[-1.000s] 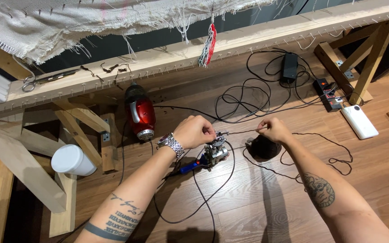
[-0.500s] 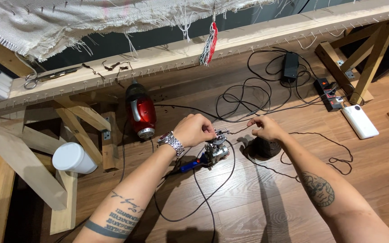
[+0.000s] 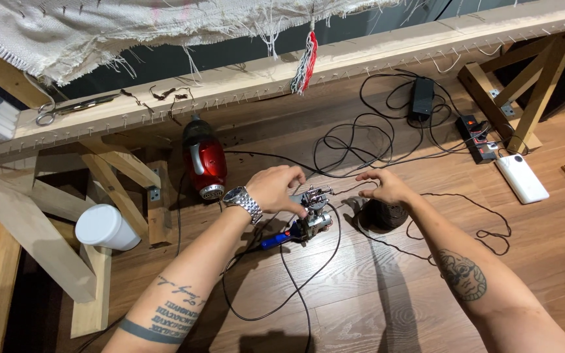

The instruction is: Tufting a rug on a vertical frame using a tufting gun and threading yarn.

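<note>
A small metal tufting gun [image 3: 314, 212] with a blue handle lies on the wooden floor. My left hand [image 3: 274, 187], a metal watch on its wrist, curls over the gun's top, fingertips on it. My right hand [image 3: 384, 187] hovers just right of the gun, above a dark yarn cone [image 3: 384, 216]. Its fingertips pinch a thin dark yarn [image 3: 344, 190] that runs towards the gun. More of that yarn trails loose over the floor to the right.
A red handheld power tool [image 3: 204, 160] lies left of the gun. A wooden frame beam [image 3: 374, 55] with a frayed cloth crosses above, scissors [image 3: 67, 110] on it. Black cables, an adapter [image 3: 421, 97], a power strip [image 3: 477, 136] and a white box [image 3: 522, 178] lie at right. White cup [image 3: 102, 226] at left.
My right hand has moved left, closer to the gun, with the yarn. My left hand has stayed on the gun.
</note>
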